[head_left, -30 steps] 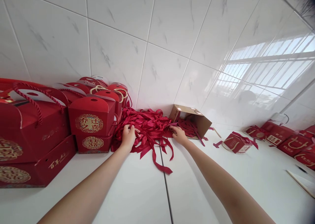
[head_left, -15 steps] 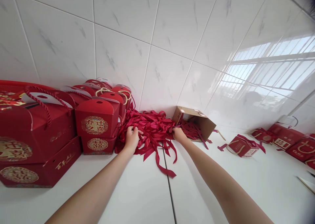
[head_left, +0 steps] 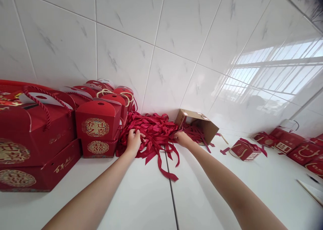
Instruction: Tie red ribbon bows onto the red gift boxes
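A tangled heap of dark red satin ribbons (head_left: 153, 127) lies against the tiled wall, several loose tails trailing toward me. My left hand (head_left: 133, 142) is at the heap's left side, its fingers curled into the ribbons and closed on some. At the right end of the heap, my right hand (head_left: 182, 138) pinches ribbon near the mouth of a cardboard box (head_left: 212, 130). That box lies on its side, with more red ribbon strips (head_left: 194, 131) spilling out. The fingertips of both hands are partly hidden among the ribbons.
Stacked red gift boxes (head_left: 97, 125) with rope handles fill the left side. A small red box (head_left: 244, 150) stands right of the cardboard box, and more red boxes (head_left: 286, 139) sit farther right. A dark seam (head_left: 172, 189) crosses the white tabletop (head_left: 141, 196).
The view has shifted slightly, so everything sits a little farther left. Both hands stay at the ribbon heap, with hardly any movement relative to it.
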Tool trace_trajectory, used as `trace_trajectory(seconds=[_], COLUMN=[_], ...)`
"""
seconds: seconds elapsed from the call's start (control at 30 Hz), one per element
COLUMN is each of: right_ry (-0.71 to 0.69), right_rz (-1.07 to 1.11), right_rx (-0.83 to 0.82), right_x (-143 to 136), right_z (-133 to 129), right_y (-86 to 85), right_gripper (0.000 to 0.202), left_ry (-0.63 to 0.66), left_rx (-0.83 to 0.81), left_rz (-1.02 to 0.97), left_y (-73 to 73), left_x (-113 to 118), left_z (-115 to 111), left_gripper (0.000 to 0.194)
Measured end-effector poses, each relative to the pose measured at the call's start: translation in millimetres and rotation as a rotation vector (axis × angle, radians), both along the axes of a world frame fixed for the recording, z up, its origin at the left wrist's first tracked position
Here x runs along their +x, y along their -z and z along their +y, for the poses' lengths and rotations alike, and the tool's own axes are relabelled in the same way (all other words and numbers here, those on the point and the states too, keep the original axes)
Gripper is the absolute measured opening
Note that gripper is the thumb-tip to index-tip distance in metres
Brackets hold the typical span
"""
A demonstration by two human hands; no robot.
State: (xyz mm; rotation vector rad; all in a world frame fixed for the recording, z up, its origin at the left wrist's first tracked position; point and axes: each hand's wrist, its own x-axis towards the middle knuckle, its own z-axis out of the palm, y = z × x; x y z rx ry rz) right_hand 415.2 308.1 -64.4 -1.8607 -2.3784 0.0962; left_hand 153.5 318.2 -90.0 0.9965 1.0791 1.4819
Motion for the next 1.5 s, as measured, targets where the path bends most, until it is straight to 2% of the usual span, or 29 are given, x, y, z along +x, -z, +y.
trace_trajectory(seconds=[0.27,0.5,0.63,0.7,0.77,0.87,0.93,1.0,1.1,1.23,1.4,1.5], right_ry=[-0.102,-0.078,-0.043,0.024,0.150,0.417,0.578,0.687,0.737,0.623,0.417,0.400], right_rz=[0.010,0.152,0.302,0.387,0.477,0.621,0.706,0.773,0.843,0.898,0.882,0.869], right_rx=[0.008,0.045,0.005,-0.002,0.063,0.261,0.360,0.385,0.307,0.072,-0.372,-0.431], right_x=[4.9,18.2,30.3,40.0,54.1,81.9,99.1,110.0,111.4,97.1,86.1,88.3], right_z=[-44.9,-95.2,-108.9,-103.6,-89.1,-60.2,-45.2,-37.8,-39.7,-57.3,-89.4,-95.1], right_y=[-0.7,0.3,4.5,4.4,0.3,-11.5,-17.3,-17.0,-6.3,6.5,-0.4,-9.8], right_gripper=[0.026,0.013,0.011,0.003,0.012,0.026,0.029,0.030,0.030,0.031,0.022,0.023], left_ry=[-0.002,0.000,0.001,0.001,0.000,0.001,0.000,-0.001,0.000,-0.003,-0.003,-0.002], left_rx=[-0.001,0.001,0.003,0.006,0.009,0.012,0.012,0.011,0.009,0.008,0.006,-0.001], left_rz=[0.008,0.025,0.038,0.044,0.050,0.058,0.060,0.060,0.059,0.060,0.067,0.068], left_y=[-1.9,-2.0,-2.0,-2.1,-2.4,-2.5,-2.3,-1.7,-0.8,-0.2,-1.0,-2.0], left_x=[-0.3,-0.2,-0.4,-0.5,-0.6,-0.9,-1.0,-0.9,-0.6,-0.3,-0.5,-0.5], left_z=[0.1,2.2,3.3,3.5,3.5,3.4,3.7,4.4,5.5,5.7,3.9,2.9], left_gripper=[0.031,0.031,0.032,0.032,0.032,0.031,0.031,0.031,0.031,0.032,0.032,0.032])
